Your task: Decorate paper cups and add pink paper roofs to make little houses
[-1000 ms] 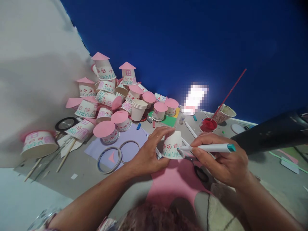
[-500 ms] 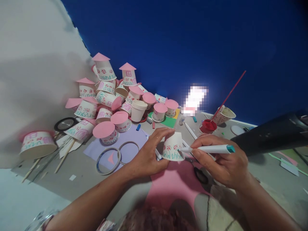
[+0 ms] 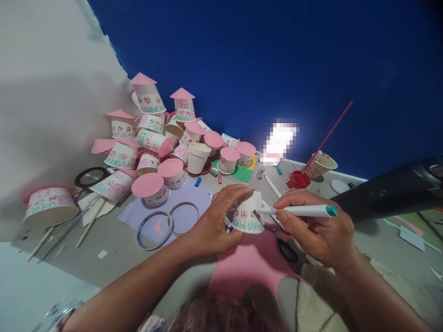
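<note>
An upturned white paper cup with red flowers and green grass marks stands on a pink paper sheet. My left hand is curled round the cup's left side and top, steadying it. My right hand pinches a white marker with a teal end; its tip touches the cup's right side. Black-handled scissors lie partly under my right hand.
A heap of decorated cups with pink cone roofs fills the back left, beside a stack of plain cups. Two tape rings lie on lilac paper. A red paint pot with a brush, a patterned cup and a black cone stand right.
The marker tip has crept slightly up and left along the cup's side. Both hands and the cup stay almost where they were.
</note>
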Tool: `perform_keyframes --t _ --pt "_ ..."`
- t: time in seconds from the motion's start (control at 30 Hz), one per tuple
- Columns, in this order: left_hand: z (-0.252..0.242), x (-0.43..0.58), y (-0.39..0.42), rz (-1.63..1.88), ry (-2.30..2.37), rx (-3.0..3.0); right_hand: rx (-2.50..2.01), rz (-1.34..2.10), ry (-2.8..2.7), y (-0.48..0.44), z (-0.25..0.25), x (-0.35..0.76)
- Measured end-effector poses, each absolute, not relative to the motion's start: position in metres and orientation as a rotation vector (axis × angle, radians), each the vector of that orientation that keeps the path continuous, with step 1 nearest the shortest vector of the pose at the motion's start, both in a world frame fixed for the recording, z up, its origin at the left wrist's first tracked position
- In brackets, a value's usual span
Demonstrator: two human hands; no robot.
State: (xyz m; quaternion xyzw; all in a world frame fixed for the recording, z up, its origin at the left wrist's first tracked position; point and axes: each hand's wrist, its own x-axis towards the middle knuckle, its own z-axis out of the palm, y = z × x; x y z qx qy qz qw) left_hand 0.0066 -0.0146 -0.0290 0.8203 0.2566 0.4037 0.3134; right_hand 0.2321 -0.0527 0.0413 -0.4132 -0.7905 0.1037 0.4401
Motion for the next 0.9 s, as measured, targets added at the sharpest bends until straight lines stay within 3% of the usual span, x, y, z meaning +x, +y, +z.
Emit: perform_keyframes --t 0.9 --pt "-0.0259 0.0066 -0.0149 1.013 0.711 2.112 -1.024 0.272 -1.939 -0.0557 0.0437 0.2362"
